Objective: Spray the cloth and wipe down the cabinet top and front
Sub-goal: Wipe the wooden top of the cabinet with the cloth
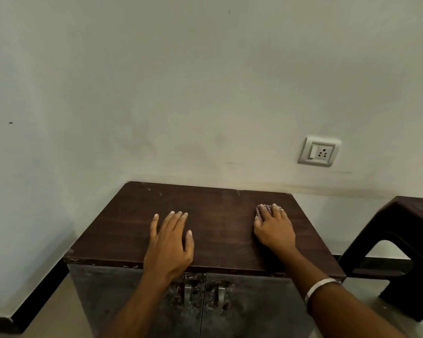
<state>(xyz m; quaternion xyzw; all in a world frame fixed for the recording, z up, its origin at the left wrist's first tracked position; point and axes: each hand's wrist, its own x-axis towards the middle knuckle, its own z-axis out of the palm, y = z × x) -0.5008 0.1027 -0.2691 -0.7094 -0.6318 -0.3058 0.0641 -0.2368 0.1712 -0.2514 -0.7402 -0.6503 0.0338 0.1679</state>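
Note:
A low cabinet stands against the wall, with a dark brown wooden top and two scuffed grey front doors that carry metal handles. My left hand lies flat on the top near its front edge, fingers spread, holding nothing. My right hand presses down on a small checkered cloth on the right part of the top; only the cloth's far edge shows past my fingers. No spray bottle is in view.
A dark plastic stool stands close to the cabinet's right side. A white wall socket with a switch sits above the cabinet's right rear corner. The wall runs behind and to the left, with a black skirting at floor level.

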